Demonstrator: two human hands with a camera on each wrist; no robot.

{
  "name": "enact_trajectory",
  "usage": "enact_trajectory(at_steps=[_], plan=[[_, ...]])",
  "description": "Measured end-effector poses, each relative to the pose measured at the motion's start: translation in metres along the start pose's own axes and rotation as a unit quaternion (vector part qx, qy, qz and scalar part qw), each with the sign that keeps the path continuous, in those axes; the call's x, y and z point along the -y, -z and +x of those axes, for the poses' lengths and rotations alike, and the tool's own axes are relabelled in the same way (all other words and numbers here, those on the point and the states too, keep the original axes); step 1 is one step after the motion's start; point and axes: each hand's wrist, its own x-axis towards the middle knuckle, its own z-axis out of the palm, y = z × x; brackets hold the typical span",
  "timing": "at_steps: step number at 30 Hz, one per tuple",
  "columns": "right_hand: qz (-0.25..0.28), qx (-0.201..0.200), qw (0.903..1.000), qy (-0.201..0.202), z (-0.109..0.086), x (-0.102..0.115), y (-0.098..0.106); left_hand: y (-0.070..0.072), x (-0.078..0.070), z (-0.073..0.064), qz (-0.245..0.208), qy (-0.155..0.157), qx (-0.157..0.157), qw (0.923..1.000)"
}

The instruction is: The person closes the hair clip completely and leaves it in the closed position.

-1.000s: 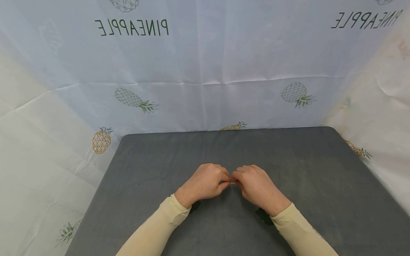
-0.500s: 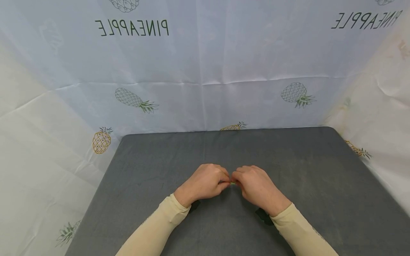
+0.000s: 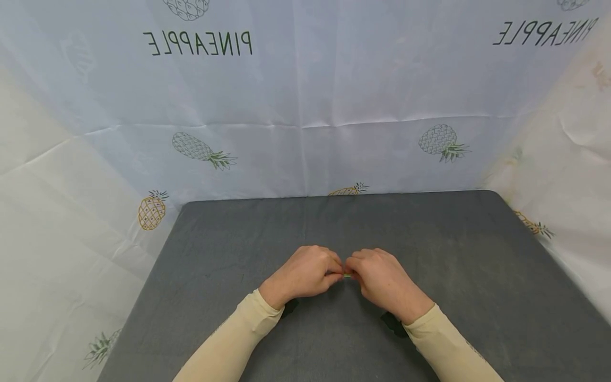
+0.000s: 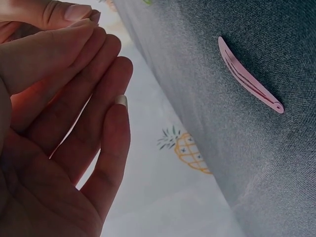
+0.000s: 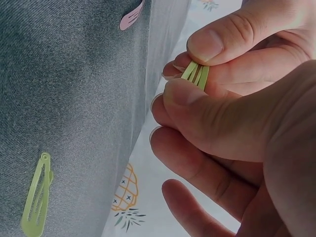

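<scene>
Green hair clip pinched at both ends over a grey table.
The left hand grips one end, the right hand the other, thumb to fingers, about midway between the table's side edges. A pink clip and a second green clip lie inside the table's edge; a pineapple-printed drape hangs beyond the far edge.

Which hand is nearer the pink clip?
Left: the left hand hangs above the pink clip, not touching it; the right hand, also above the table, is farther, to its right.

Held green clip, ends hidden, pink clip cropped in right-wrist view
</scene>
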Motion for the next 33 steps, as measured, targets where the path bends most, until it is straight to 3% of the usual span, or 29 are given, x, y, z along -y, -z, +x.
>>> enact_trajectory(at_steps=[33], plan=[[0.006, 0.007, 1.0000, 0.002, -0.0007, 0.0000, 0.0005, 0.0005, 0.0007, -0.0001, -0.009, -0.006, 0.012, 0.9999]])
